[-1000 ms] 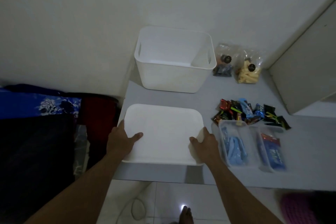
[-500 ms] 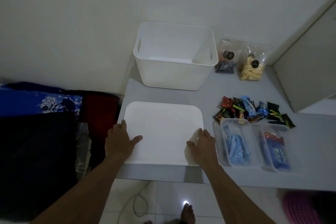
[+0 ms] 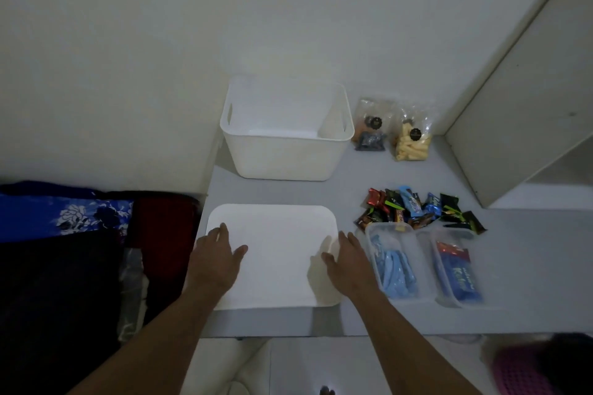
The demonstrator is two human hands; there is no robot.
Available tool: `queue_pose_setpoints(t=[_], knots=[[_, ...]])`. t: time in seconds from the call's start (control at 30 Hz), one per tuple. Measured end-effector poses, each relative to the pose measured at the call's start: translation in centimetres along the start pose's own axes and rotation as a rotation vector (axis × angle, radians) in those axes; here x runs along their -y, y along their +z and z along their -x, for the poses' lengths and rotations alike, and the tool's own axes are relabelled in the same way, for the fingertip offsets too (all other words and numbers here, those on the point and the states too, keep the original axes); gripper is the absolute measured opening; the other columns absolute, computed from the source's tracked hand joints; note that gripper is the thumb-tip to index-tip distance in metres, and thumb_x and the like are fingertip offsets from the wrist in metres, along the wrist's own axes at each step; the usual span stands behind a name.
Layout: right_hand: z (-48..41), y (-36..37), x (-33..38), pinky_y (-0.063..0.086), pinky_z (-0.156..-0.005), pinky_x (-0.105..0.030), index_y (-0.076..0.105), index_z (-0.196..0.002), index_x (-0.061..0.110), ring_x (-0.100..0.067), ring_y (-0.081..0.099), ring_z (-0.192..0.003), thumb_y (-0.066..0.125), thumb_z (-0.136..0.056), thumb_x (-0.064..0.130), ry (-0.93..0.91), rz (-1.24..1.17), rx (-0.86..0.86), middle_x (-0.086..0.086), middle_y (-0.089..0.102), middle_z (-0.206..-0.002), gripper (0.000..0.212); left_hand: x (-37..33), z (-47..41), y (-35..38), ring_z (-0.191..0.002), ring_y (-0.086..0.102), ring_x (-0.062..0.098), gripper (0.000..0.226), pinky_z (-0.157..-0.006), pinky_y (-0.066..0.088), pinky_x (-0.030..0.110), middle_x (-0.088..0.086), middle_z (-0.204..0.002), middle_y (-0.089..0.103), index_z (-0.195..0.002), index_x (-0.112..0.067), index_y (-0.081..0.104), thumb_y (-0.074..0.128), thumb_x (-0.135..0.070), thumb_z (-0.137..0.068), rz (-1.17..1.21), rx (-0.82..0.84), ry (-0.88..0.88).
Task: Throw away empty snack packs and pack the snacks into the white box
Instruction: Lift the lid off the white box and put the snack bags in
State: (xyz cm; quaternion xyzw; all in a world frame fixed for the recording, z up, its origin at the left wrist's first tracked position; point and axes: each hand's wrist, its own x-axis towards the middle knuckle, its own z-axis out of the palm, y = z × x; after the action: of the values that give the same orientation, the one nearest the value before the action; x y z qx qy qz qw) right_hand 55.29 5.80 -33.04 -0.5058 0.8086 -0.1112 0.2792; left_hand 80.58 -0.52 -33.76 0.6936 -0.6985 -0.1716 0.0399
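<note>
An empty white box (image 3: 285,157) stands at the back of the grey table, against the wall. Its flat white lid (image 3: 276,247) lies in front of it near the table's front edge. My left hand (image 3: 215,258) rests flat on the lid's left side and my right hand (image 3: 346,258) on its right edge, fingers straight. A heap of small wrapped snacks (image 3: 414,207) lies to the right. In front of it stand two clear tubs, one with light blue packs (image 3: 391,263), one with a dark blue pack (image 3: 454,269). Two clear bags of snacks (image 3: 393,135) stand behind.
A white cabinet (image 3: 526,99) closes off the table's right back corner. Left of the table lie dark, red and blue flowered fabrics (image 3: 80,218). A pink basket (image 3: 519,372) shows on the floor at the bottom right. The grey table (image 3: 529,266) has bare surface at the right.
The view has tilted so everything sits lower in the frame. Both hands have slid a little forward on the lid and lie flatter; the lid stays on the table.
</note>
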Motion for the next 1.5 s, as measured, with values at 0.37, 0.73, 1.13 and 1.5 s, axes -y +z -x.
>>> queue_pose_setpoints(t=[0.37, 0.73, 1.13, 1.5], knots=[[2.0, -14.9, 0.5, 0.044, -0.096, -0.038, 0.054, -0.124, 0.003, -0.031, 0.05, -0.123, 0.049, -0.098, 0.036, -0.065, 0.12, -0.115, -0.014, 0.054, -0.128, 0.042, -15.3, -0.7, -8.8, -0.14, 0.034, 0.027, 0.073, -0.111, 0.034, 0.038, 0.008, -0.155, 0.035, -0.153, -0.012, 0.025, 0.042, -0.055, -0.096, 0.061, -0.073, 0.476], [-6.6, -25.8, -6.0, 0.039, -0.105, -0.037, 0.039, -0.143, 0.007, -0.028, 0.043, -0.133, 0.047, -0.095, 0.056, -0.079, 0.124, -0.244, -0.012, 0.044, -0.146, 0.069, -31.3, -5.7, -8.0, -0.141, 0.033, 0.022, 0.074, -0.111, 0.034, 0.036, 0.005, -0.155, 0.035, -0.152, -0.015, 0.029, 0.046, -0.058, -0.093, 0.161, -0.061, 0.571], [-25.5, -30.9, -13.7, 0.036, -0.107, -0.035, 0.031, -0.149, 0.008, -0.028, 0.037, -0.138, 0.051, -0.096, 0.051, -0.129, 0.053, -0.194, -0.013, 0.039, -0.15, 0.071, -42.3, -18.2, -0.7, -0.111, 0.058, 0.025, 0.05, -0.086, 0.045, 0.03, 0.005, -0.123, 0.061, -0.132, -0.021, 0.055, 0.061, -0.045, -0.089, 0.366, -0.074, 0.377], [-36.7, -27.8, -16.5, 0.04, -0.102, -0.033, 0.034, -0.147, 0.01, -0.03, 0.047, -0.132, 0.064, -0.089, 0.045, -0.057, -0.218, -0.275, -0.013, 0.048, -0.145, 0.074, -43.2, -26.2, 5.1, -0.121, 0.052, 0.031, 0.055, -0.097, 0.045, 0.039, 0.014, -0.135, 0.049, -0.138, -0.011, 0.045, 0.064, -0.031, -0.09, 0.45, -0.196, 0.086]])
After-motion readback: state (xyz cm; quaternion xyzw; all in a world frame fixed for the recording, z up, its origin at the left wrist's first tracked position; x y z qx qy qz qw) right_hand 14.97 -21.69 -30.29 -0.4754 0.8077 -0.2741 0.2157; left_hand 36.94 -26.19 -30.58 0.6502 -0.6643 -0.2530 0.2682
